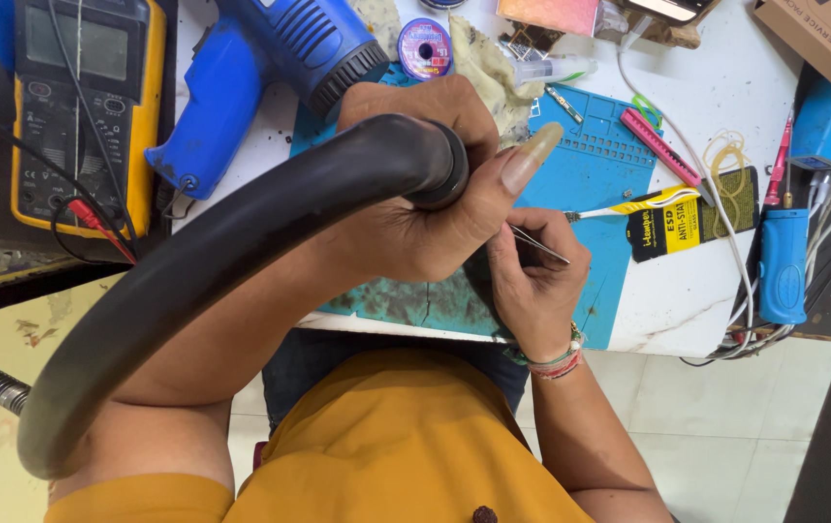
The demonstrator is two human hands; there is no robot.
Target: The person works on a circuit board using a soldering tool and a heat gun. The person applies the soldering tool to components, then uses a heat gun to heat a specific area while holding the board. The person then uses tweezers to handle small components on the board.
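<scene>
My left hand (435,194) grips the end of a thick black hose handpiece (241,242), which curves from the lower left up over the blue work mat (590,184). The thumb sticks out to the right. Just below it, my right hand (536,281) pinches thin metal tweezers (538,244), tips pointing left under the left hand. What the tweezers touch is hidden by the hands.
A blue heat gun (260,68) and a yellow multimeter (86,107) with red and black leads lie at the upper left. A purple solder spool (425,46), a pink tool (659,145), a blue-handled tool (783,261), cables and a yellow-black packet (687,221) are around the mat.
</scene>
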